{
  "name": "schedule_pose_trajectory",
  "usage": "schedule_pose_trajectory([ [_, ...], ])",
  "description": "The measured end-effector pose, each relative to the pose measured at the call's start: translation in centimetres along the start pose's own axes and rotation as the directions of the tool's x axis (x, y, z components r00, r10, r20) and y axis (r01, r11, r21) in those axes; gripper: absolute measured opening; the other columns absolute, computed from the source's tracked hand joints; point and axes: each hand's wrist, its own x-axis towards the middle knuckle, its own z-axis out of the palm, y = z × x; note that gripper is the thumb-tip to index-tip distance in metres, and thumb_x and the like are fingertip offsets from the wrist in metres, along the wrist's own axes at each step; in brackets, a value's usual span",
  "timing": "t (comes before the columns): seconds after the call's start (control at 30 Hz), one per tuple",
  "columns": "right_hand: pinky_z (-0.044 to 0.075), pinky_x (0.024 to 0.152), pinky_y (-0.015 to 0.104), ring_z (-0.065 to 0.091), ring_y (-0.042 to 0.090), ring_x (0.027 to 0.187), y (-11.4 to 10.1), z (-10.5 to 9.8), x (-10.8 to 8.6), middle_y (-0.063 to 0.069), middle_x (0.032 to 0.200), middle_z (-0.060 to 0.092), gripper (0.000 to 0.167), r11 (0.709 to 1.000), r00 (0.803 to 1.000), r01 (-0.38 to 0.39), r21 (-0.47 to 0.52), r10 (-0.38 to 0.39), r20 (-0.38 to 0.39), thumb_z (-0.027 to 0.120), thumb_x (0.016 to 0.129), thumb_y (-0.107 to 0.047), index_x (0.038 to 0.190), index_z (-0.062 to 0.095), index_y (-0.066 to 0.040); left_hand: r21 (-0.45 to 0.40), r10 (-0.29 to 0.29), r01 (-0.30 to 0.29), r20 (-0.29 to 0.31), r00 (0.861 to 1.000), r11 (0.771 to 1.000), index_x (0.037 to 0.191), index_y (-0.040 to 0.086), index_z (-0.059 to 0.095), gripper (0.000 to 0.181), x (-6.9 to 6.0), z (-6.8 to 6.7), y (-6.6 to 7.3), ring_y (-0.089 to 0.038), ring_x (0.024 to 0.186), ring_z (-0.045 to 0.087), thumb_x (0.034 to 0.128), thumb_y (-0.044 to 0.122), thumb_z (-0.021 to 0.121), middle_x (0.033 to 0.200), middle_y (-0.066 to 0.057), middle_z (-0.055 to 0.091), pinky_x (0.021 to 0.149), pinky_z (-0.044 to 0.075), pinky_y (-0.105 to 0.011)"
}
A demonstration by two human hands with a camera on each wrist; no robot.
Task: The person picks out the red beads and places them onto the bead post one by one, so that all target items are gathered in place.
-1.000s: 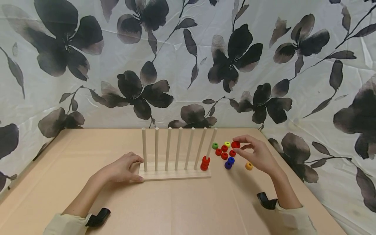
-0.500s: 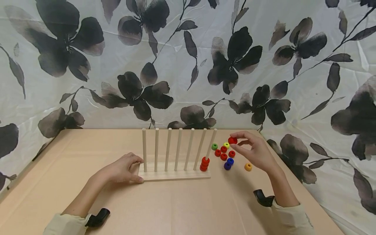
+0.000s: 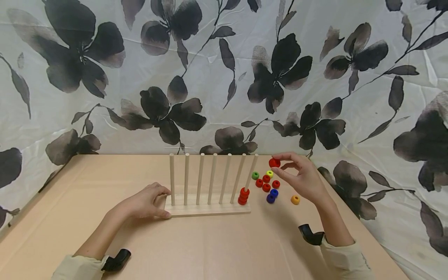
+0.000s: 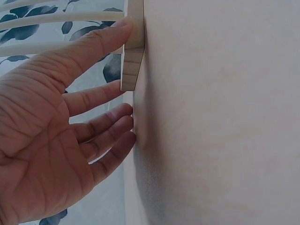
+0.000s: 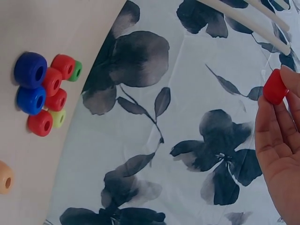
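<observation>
My left hand (image 3: 145,200) grips the left end of a wooden peg rack (image 3: 210,210). In the left wrist view its thumb presses one face of the base board (image 4: 133,61), and the index fingertip touches near the board's end. Several upright pegs stand in a row, and short red beads (image 3: 243,196) are stacked on the rightmost one. Between thumb and fingertips my right hand (image 3: 301,177) pinches a red bead (image 3: 274,162), raised off the table, right of that peg's top. The right wrist view shows this bead (image 5: 275,87) apart from the pegs.
Right of the rack lie loose beads: several red (image 3: 266,187), a green one (image 3: 255,175), a yellow one (image 3: 270,174), two blue (image 3: 270,198) and an orange one (image 3: 295,200) set apart. A floral cloth (image 3: 224,77) hangs behind the table (image 3: 210,249).
My right hand has lifted the red bead a little and carried it left, toward the rightmost peg. The left hand and the rack have stayed in place.
</observation>
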Motion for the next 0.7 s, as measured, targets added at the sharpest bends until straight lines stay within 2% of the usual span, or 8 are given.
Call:
schedule_pose_trajectory([
  [0.27, 0.054, 0.078, 0.014, 0.063, 0.001, 0.099, -0.9, 0.6, 0.4, 0.007, 0.115, 0.072, 0.035, 0.998, 0.995, 0.065, 0.004, -0.065, -0.069, 0.078, 0.09, -0.005, 0.124, 0.068, -0.005, 0.008, 0.007, -0.007, 0.002, 1.0, 1.0, 0.127, 0.001, 0.063, 0.07, -0.1, 0.0, 0.0, -0.039, 0.123, 0.052, 0.0752, 0.039, 0.091, 0.123, -0.012, 0.058, 0.104, 0.043, -0.059],
  [0.43, 0.052, 0.082, 0.013, 0.062, 0.002, 0.103, -1.6, 1.1, 0.8, 0.008, 0.117, 0.072, 0.034, 0.995, 0.988, 0.1, 0.022, -0.096, -0.118, 0.078, 0.09, -0.006, 0.124, 0.069, -0.005, 0.006, 0.009, -0.009, 0.002, 1.0, 1.0, 0.127, 0.001, 0.063, 0.07, -0.1, 0.0, 0.1, -0.039, 0.123, 0.052, 0.0747, 0.039, 0.092, 0.123, -0.012, 0.058, 0.104, 0.043, -0.059],
  [0.7, 0.052, 0.085, 0.015, 0.065, 0.011, 0.106, -2.3, 1.9, 1.6, 0.005, 0.119, 0.072, 0.035, 0.992, 0.981, 0.124, 0.019, -0.12, -0.153, 0.08, 0.089, -0.009, 0.122, 0.069, -0.005, 0.008, 0.013, -0.013, -0.001, 1.0, 1.0, 0.127, 0.001, 0.063, 0.07, 0.0, 0.1, 0.1, -0.039, 0.123, 0.051, 0.0747, 0.038, 0.091, 0.124, -0.013, 0.057, 0.104, 0.043, -0.059],
])
